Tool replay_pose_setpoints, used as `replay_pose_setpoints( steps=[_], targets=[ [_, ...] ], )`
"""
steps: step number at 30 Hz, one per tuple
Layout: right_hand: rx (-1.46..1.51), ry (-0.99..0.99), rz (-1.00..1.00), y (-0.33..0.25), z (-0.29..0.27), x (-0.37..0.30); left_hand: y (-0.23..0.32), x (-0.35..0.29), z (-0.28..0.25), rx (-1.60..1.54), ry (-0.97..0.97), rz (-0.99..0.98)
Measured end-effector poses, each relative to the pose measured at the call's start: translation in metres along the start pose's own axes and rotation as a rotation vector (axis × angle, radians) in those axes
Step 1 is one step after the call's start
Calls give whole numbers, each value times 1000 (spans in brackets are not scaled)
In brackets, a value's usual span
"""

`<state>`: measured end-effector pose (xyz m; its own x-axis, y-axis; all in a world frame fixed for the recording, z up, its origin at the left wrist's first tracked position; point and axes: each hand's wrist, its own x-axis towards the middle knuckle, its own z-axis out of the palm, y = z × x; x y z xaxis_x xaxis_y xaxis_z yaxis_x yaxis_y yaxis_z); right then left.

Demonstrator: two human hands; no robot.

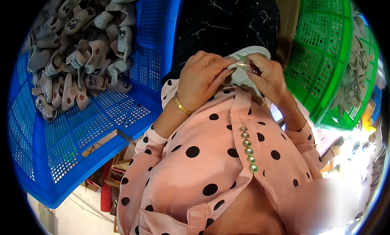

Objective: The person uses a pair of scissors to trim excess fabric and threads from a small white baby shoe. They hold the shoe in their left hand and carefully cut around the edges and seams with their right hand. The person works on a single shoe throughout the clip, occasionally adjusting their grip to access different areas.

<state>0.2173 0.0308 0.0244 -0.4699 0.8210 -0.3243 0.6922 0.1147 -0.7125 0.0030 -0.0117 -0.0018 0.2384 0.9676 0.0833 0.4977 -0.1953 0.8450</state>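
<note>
In front of my body, a pale grey-white shoe (243,79) rests over my lap, partly covered by both hands. My left hand (203,74) is closed on its near edge, fingertips pinched together. Closed in my right hand (268,74) are small metal thread snips (245,67), their blades pointing left toward my left fingertips. The hands nearly meet over the shoe. What lies between the left fingertips is too small to make out.
At left stands a large blue plastic basket (97,120) with many pale clog-style shoes (77,60) heaped inside. A green basket (321,44) at right holds more pale pieces (353,80). Loose thread ends lie on the dark trousers (227,20) over my legs.
</note>
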Motion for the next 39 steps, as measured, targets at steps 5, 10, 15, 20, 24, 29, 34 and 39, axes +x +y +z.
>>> replay_pose_setpoints(
  steps=[5, 10, 15, 20, 24, 29, 34, 39],
  targets=[
    [243, -5, 80, -9, -2, -3, 8, 4, 3, -344, 11, -168],
    [466, -123, 189, -23, -8, -5, 16, 5, -19, -642, -197, -399],
    [648, -144, 220, -12, 15, -16, 11, 0, -24, -901, -386, -704],
    [138, 187, -18, -7, 14, -21, 3, -4, -15, -929, -398, -742],
    [-198, 231, -236, 8, 4, -32, -2, -3, -16, -932, -432, -775],
    [-405, 220, -319, 13, 6, -36, -6, -7, -13, -1053, -389, -829],
    [-469, 207, -351, 10, 12, -29, -6, -9, -12, -1102, -354, -860],
    [-485, 201, -361, 9, 12, -26, -7, -11, -11, -1128, -344, -839]
  ],
)
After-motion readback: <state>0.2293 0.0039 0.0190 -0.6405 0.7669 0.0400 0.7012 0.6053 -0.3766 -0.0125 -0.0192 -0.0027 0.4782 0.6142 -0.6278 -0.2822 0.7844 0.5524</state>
